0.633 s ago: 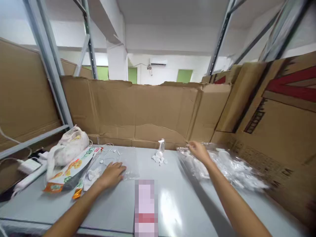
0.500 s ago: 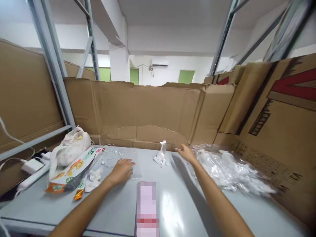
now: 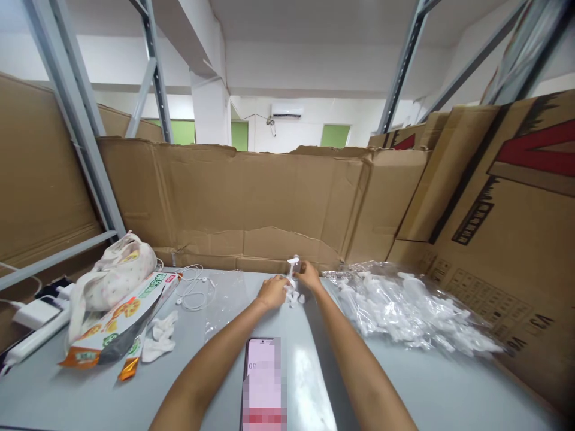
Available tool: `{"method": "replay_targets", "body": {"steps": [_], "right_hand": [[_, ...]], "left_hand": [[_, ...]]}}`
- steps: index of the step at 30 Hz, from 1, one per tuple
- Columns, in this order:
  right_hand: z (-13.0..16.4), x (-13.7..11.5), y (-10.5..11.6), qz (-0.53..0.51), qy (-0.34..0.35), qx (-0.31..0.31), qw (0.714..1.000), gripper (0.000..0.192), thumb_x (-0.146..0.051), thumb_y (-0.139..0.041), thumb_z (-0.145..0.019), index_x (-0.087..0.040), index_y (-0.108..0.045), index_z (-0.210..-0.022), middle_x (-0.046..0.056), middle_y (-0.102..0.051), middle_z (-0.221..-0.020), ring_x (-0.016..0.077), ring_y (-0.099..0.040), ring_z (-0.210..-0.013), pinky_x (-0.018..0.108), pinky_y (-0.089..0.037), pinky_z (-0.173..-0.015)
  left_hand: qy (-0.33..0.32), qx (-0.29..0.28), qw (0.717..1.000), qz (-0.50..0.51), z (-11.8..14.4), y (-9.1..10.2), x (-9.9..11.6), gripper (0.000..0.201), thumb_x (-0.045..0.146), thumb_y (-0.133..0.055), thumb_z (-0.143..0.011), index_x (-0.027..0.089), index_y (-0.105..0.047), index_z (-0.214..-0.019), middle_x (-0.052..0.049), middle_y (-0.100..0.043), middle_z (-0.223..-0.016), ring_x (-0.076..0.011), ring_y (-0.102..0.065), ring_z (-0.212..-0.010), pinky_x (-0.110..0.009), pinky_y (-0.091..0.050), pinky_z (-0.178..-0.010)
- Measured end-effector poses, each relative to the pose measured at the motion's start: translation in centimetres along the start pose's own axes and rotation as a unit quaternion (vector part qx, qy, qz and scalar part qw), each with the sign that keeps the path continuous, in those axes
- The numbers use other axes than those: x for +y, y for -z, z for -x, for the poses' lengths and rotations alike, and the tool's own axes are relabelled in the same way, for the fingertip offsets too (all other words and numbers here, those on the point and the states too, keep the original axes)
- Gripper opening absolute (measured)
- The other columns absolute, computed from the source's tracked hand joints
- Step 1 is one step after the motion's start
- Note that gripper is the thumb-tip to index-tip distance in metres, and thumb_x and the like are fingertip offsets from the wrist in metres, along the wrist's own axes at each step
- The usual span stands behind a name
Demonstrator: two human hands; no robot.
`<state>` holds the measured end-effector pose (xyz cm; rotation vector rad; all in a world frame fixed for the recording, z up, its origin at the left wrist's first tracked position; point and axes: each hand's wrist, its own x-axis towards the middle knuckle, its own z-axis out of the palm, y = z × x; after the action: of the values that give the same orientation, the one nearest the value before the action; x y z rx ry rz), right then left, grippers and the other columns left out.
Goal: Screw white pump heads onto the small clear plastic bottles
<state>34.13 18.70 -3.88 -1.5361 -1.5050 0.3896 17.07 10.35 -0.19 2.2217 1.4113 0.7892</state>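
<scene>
Meeting near the table's (image 3: 135,389) far edge, the left hand (image 3: 272,291) and right hand (image 3: 309,276) both curl around one small pile of white plastic pieces (image 3: 294,296), beside one small clear pump bottle (image 3: 293,266); their exact grip cannot be told. One phone (image 3: 264,383) lies at the near edge, one clear bag of plastic parts (image 3: 404,305) toward the right edge, one earphone cable (image 3: 195,287) left.

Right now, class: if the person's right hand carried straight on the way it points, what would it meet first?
The right hand points away from the person, beside the small clear spray bottle. Going straight on, it would probably meet the cardboard wall behind the table first, though depth is hard to judge here.
</scene>
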Motion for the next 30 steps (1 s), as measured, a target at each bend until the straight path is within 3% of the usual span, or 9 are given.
{"method": "replay_targets", "body": {"steps": [3, 6, 11, 17, 24, 30], "right_hand": [[0.3, -0.4, -0.2, -0.008, -0.015, 0.012, 1.000, 0.025, -0.023, -0.071, -0.055, -0.018, -0.058, -0.076, 0.003, -0.068, -0.075, 0.0236, -0.065, -0.078, 0.032, -0.045, -0.074], [0.8, -0.8, 0.5, -0.026, -0.035, 0.058, 0.997, 0.028, -0.030, -0.067, -0.059, -0.020, -0.054, -0.082, 0.005, -0.067, -0.082, 0.0242, -0.063, -0.082, 0.031, -0.044, -0.072], [2.1, -1.5, 3.9, -0.080, -0.048, 0.135, 0.987, 0.040, -0.036, -0.064, -0.062, -0.020, -0.048, -0.095, 0.009, -0.065, -0.092, 0.0272, -0.061, -0.087, 0.035, -0.044, -0.075], [4.9, -2.8, 7.6, -0.167, -0.009, 0.168, 0.971, 0.043, -0.042, -0.061, -0.066, -0.020, -0.045, -0.100, 0.010, -0.061, -0.106, 0.0241, -0.058, -0.095, 0.036, -0.044, -0.084], [8.5, -5.0, 7.4, -0.238, 0.020, 0.084, 0.967, 0.038, -0.044, -0.058, -0.071, -0.020, -0.048, -0.098, 0.009, -0.064, -0.100, 0.0237, -0.061, -0.091, 0.037, -0.047, -0.080], [11.6, -6.8, 7.1, -0.223, 0.066, -0.012, 0.973, 0.036, -0.036, -0.062, -0.071, -0.021, -0.053, -0.101, 0.006, -0.066, -0.092, 0.0234, -0.061, -0.085, 0.036, -0.048, -0.076]], "left_hand": [[0.016, 0.027, 0.999, -0.024, -1.0, -0.5, -0.1, 0.030, 0.024, -0.055, -0.081, 0.018, -0.055, -0.111, -0.011, -0.060, -0.114, -0.0249, -0.055, -0.109, -0.035, -0.039, -0.093], [0.028, 0.033, 0.999, -0.031, -2.3, -1.0, -0.1, 0.041, 0.025, -0.056, -0.079, 0.016, -0.049, -0.118, -0.013, -0.056, -0.122, -0.0236, -0.052, -0.113, -0.032, -0.039, -0.093], [0.046, 0.009, 0.998, -0.040, -3.4, -1.8, -0.5, 0.040, 0.029, -0.057, -0.079, 0.018, -0.052, -0.117, -0.011, -0.057, -0.123, -0.0216, -0.054, -0.113, -0.028, -0.039, -0.092], [0.095, -0.017, 0.993, -0.071, -2.5, -1.8, -1.2, 0.044, 0.031, -0.056, -0.078, 0.016, -0.051, -0.119, -0.013, -0.064, -0.111, -0.0251, -0.060, -0.103, -0.032, -0.042, -0.085], [0.073, -0.043, 0.991, -0.099, 0.9, 0.0, -1.3, 0.026, 0.024, -0.056, -0.078, 0.019, -0.063, -0.102, -0.010, -0.068, -0.103, -0.0245, -0.061, -0.100, -0.031, -0.042, -0.084], [0.032, -0.038, 0.996, -0.069, 3.7, 1.3, -1.6, 0.021, 0.010, -0.060, -0.070, 0.018, -0.066, -0.088, -0.008, -0.068, -0.097, -0.0216, -0.060, -0.097, -0.028, -0.041, -0.086]]}}
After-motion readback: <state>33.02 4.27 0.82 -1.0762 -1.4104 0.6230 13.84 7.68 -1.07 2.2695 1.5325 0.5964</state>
